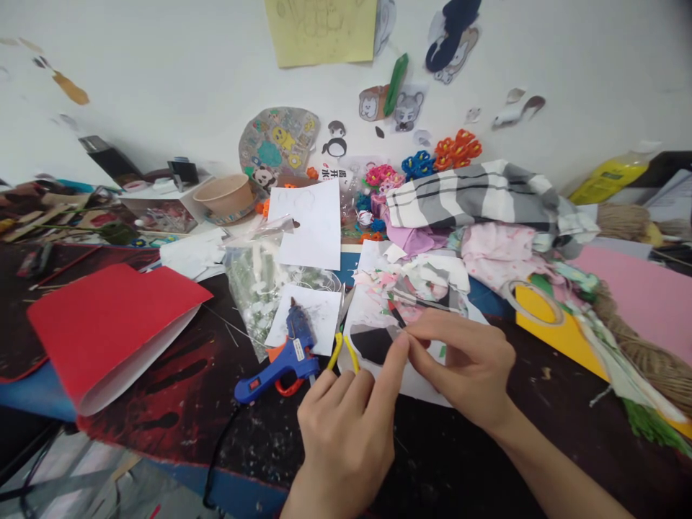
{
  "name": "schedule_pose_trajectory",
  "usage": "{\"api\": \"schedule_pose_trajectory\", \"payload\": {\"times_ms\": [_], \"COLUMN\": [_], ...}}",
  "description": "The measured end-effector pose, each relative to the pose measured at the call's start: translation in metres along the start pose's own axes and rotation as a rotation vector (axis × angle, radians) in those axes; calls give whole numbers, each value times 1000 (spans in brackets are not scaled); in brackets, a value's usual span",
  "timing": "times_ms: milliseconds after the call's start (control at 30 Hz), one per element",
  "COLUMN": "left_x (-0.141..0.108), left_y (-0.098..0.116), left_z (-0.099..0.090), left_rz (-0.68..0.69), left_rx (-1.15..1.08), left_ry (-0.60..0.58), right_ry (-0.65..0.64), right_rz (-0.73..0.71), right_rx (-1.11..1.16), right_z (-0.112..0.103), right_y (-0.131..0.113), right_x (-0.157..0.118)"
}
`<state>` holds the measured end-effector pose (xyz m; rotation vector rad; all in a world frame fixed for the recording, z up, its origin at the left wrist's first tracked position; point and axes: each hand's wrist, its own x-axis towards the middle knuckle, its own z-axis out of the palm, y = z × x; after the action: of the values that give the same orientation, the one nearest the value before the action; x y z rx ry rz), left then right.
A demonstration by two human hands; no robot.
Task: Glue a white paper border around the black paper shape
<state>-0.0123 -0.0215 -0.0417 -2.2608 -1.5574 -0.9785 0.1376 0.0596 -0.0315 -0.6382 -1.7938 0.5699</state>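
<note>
1. The glue gun [296, 355] lay on the dark table [573, 411], and both hands were to the right of it.
2. The right hand [468, 360] had its thumb and pointing finger pinched together at the tips. If they had something in between, it was too small to see.
3. The left hand [346, 432] had its pointing finger stretched out to meet the right hand's tips. Its other fingers were curled in. Its thumb was hidden, so I cannot tell if it gripped anything.
4. The black piece [372, 344] was right of the glue gun, on white paper. Its right end came up to the left pointing fingertip, but I cannot tell if they touched.
5. The yellow handles [336, 351] stood up just right of the glue gun, by the left hand's curled fingers.
6. The scraps [432, 274] were to the right of the glue gun and farther back, past the fingertips.
7. The red paper [119, 324] was left of the glue gun, and the tape roll [556, 316] was far to its right.
</note>
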Motion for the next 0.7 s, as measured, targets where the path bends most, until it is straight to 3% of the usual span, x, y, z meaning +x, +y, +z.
{"api": "schedule_pose_trajectory", "payload": {"times_ms": [233,700], "left_x": [1,6], "left_y": [1,4], "left_z": [1,-1], "left_rz": [-10,-38], "left_rx": [-9,-39], "left_ry": [66,88], "right_ry": [1,11], "right_rz": [18,6], "right_rx": [3,23], "right_z": [-1,-1], "right_y": [1,0], "right_x": [-2,-3]}}
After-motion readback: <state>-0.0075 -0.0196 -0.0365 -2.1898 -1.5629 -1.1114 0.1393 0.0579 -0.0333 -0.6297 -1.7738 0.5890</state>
